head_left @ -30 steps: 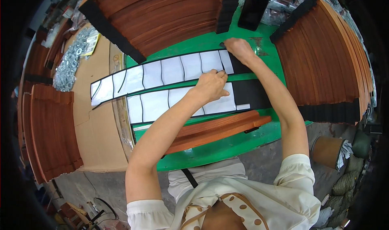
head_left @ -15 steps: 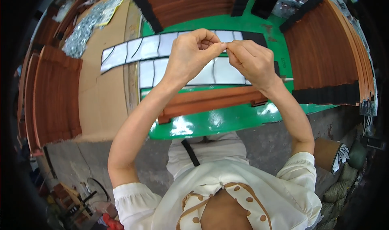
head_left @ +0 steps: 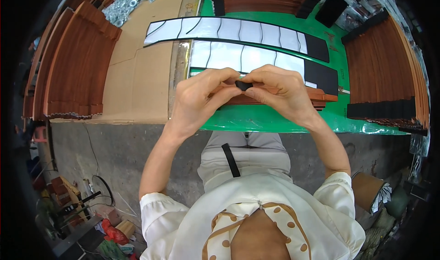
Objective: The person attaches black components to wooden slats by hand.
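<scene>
Currently I hold a small black pad (head_left: 243, 84) pinched between both hands, just above the wood strip (head_left: 275, 96) on the green mat (head_left: 275, 120). Left hand (head_left: 201, 97) and right hand (head_left: 279, 93) meet fingertip to fingertip, clamped on it. Sheets (head_left: 238, 54) beyond the strip show most pieces gone; pad not yet stuck on.

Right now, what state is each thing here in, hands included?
left hand: raised over the table edge, fingertips pinching the small black piece
right hand: pinching the same piece from the other side
small black piece: held between both hands, off the table
backing sheets: flat on the green table, mostly bare white, black pieces left at the right end
brown wooden strips: lying flat
</scene>
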The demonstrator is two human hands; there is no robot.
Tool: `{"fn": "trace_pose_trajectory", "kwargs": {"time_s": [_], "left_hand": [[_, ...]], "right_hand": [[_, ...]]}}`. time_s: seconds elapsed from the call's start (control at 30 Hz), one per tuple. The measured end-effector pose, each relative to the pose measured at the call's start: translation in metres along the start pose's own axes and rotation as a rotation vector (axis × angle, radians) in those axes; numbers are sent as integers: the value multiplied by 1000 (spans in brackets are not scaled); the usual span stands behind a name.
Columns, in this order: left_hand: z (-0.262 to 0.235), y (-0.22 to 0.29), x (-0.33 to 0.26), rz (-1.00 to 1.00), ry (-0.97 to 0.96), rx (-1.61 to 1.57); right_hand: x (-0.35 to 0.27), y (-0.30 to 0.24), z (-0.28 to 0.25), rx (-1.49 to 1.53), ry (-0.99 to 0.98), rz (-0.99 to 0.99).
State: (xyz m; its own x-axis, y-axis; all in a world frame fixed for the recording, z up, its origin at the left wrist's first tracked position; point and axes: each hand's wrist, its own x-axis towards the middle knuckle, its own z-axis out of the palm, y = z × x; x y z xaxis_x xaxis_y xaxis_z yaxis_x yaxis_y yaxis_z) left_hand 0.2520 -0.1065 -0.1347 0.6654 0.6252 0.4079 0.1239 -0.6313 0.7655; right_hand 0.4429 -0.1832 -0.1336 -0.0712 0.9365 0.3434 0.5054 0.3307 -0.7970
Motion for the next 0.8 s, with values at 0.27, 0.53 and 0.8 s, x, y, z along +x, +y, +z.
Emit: {"fn": "trace_pose_trajectory", "kwargs": {"time_s": [0.27, 0.53, 0.8], "left_hand": [[2, -62, -58, -288, 141, -72], [15, -73, -57, -314, 218, -191], [18, -77, -56, -234, 248, -166]], "right_hand": [[0, 18, 55, -19, 61, 93], [5, 18, 74, -40, 142, 141], [5, 24, 81, -165, 154, 64]]}}
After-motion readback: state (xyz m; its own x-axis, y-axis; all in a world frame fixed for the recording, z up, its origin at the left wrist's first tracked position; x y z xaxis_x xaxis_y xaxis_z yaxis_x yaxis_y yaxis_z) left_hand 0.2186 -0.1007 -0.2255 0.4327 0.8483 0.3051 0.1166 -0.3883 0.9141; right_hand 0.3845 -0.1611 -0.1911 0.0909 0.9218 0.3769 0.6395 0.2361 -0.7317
